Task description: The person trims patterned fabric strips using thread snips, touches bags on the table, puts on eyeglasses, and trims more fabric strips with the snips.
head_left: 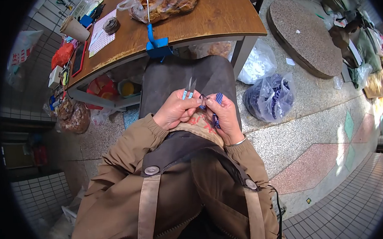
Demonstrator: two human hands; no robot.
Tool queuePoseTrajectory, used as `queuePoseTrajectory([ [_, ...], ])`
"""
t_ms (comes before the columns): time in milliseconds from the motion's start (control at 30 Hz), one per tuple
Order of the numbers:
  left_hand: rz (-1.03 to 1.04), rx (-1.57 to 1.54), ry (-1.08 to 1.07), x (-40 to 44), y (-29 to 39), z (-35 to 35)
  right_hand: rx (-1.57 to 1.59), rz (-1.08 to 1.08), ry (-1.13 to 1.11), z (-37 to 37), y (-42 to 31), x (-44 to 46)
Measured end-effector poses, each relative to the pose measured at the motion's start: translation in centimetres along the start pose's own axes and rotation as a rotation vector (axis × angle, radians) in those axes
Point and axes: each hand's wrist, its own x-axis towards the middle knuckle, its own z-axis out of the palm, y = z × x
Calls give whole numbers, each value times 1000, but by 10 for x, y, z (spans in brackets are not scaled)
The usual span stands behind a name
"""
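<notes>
My left hand [177,108] is closed over my lap, with small scissors [190,88] held in it, their blades pointing away from me. Its thumb and fingertips also pinch near a small dark loop between the two hands. My right hand [228,119] grips a dark blue striped strip of fabric [218,99], part of which hangs below the fingers. The fingertips of both hands nearly meet at the loop; the exact hold there is too small to make out. Beneath them lies a tan cloth with red lettering [198,122], on a dark apron [163,81].
Ahead stands a wooden table [214,21] with a bag of brown food pieces [175,6], a blue holder [157,46], a cup [75,28] and a red-edged phone [79,58]. To the right on the floor are a bag of blue fabric pieces [270,97] and a round stone slab [302,36].
</notes>
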Motion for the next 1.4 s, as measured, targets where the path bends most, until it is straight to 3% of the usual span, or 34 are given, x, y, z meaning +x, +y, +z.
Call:
queuePoseTrajectory([
  [67,24,46,44,0,-4,5,-92,-44,76,6,2,0],
  [200,340,318,177,5,-19,10,-287,-219,168,14,5,0],
  [233,338,319,176,7,-21,10,-287,-219,170,15,3,-1],
  [367,895,892,420,15,-22,10,-207,-124,202,18,-8,-7],
  [533,862,985,217,9,-6,10,-360,-176,161,13,-4,-5],
  [700,698,1063,206,7,-2,6,-519,-174,173,16,-3,-6],
  [900,753,1269,275,5,-12,4,-652,-126,132,10,1,-2],
  [1033,439,510,123,14,-20,-3,-411,-87,122,9,-3,-5],
  [1067,439,510,135,13,-17,-4,-409,-80,113,10,-3,-5],
  [1200,68,-20,-90,6,-1,-4,-255,-11,163,8,-4,-6],
  [1400,86,-235,-183,8,3,-9,136,103,81,-6,-7,-4],
])
